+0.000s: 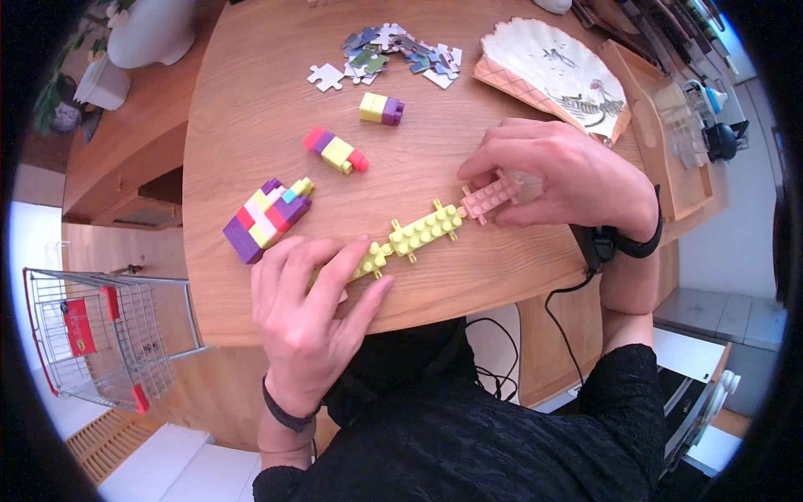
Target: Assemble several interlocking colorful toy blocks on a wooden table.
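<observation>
A chain of studded toy building pieces with small side pegs lies slantwise near the table's front edge. Its middle piece, a yellow-green block base, shows fully between my hands. My left hand is closed over the left yellow-green block base, hiding part of it. At the other end, my right hand grips a pink block base between thumb and fingers; its right end is partly covered. The pieces meet end to end at small joints.
Farther left lie a multicoloured block stack, a red-purple-yellow stack and a yellow-purple stack. Puzzle pieces lie at the back. A shell-shaped dish and wooden tray stand right. A wire cart is on the floor left.
</observation>
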A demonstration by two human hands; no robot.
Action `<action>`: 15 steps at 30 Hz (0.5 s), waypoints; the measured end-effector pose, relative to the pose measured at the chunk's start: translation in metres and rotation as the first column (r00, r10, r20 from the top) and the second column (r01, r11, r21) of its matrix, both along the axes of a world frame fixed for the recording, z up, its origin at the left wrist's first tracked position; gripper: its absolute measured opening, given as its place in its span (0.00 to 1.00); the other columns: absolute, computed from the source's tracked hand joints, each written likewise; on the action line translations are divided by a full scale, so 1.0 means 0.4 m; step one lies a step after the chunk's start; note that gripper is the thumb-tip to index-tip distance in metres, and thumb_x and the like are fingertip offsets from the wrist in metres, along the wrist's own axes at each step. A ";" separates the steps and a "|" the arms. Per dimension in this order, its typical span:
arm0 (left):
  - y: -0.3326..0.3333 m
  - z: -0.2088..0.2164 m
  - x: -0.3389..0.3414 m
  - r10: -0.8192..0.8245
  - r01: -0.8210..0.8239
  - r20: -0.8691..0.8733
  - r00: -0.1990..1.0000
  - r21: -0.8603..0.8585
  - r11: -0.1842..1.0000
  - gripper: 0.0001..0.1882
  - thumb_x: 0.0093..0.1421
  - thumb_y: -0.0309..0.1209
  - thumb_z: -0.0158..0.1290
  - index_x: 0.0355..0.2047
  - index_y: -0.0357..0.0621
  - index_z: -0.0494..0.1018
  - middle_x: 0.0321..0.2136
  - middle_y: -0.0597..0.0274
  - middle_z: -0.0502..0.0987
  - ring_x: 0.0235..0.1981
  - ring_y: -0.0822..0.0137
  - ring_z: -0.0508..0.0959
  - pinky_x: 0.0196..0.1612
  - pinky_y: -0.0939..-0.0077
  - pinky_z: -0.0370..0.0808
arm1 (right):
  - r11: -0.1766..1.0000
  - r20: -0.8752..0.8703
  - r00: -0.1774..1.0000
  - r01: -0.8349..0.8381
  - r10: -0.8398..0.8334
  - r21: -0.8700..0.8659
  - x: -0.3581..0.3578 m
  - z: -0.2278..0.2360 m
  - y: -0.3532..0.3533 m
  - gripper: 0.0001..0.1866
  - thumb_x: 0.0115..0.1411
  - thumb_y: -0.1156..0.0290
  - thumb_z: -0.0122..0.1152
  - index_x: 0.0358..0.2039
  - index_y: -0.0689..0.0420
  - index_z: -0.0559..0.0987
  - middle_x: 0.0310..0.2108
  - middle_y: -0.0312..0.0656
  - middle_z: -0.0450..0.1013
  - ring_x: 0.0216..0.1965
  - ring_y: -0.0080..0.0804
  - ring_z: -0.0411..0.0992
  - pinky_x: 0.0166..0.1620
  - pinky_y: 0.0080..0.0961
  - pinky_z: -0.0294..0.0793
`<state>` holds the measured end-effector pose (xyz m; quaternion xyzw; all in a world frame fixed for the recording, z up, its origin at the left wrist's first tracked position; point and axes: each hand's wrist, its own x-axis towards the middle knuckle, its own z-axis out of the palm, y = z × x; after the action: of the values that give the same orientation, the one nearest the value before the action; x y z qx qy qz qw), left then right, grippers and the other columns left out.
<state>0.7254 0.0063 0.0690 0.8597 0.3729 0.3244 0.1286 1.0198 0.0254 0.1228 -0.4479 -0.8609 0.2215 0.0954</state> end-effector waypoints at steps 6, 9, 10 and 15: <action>-0.023 0.002 -0.014 0.017 -0.002 0.188 0.982 -0.079 0.997 0.40 0.39 0.29 0.72 0.55 0.34 0.70 0.47 0.48 0.73 0.48 0.53 0.74 0.50 0.63 0.73 | 0.998 0.001 0.999 0.052 -0.052 0.016 0.006 0.007 -0.011 0.28 0.38 0.76 0.73 0.44 0.57 0.77 0.39 0.40 0.75 0.43 0.38 0.73 0.48 0.31 0.73; -0.028 -0.015 -0.036 0.038 -0.028 0.150 0.988 -0.066 0.997 0.39 0.41 0.28 0.71 0.54 0.32 0.69 0.48 0.47 0.74 0.47 0.53 0.75 0.51 0.63 0.73 | 0.998 -0.002 0.999 0.054 -0.054 -0.021 0.006 0.006 -0.003 0.27 0.38 0.76 0.73 0.43 0.58 0.77 0.38 0.40 0.75 0.42 0.38 0.73 0.47 0.31 0.72; -0.032 -0.019 -0.043 0.050 -0.040 0.145 0.988 -0.069 0.997 0.38 0.42 0.27 0.71 0.54 0.32 0.69 0.46 0.47 0.75 0.45 0.54 0.76 0.50 0.63 0.73 | 0.999 0.008 0.999 0.042 -0.041 -0.027 0.006 0.010 -0.002 0.26 0.38 0.76 0.73 0.43 0.58 0.77 0.37 0.40 0.75 0.41 0.37 0.73 0.46 0.30 0.72; -0.023 -0.011 -0.059 0.041 -0.039 0.108 0.993 -0.022 0.999 0.34 0.42 0.25 0.70 0.51 0.32 0.71 0.41 0.49 0.77 0.43 0.55 0.77 0.48 0.64 0.74 | 0.999 0.022 1.000 0.003 -0.002 -0.045 0.007 0.009 0.013 0.25 0.39 0.76 0.72 0.42 0.58 0.77 0.35 0.39 0.75 0.39 0.36 0.73 0.45 0.30 0.72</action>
<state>0.7019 -0.0028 0.0645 0.8318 0.3856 0.3695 0.1510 1.0225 0.0307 0.1262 -0.4535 -0.8562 0.2356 0.0763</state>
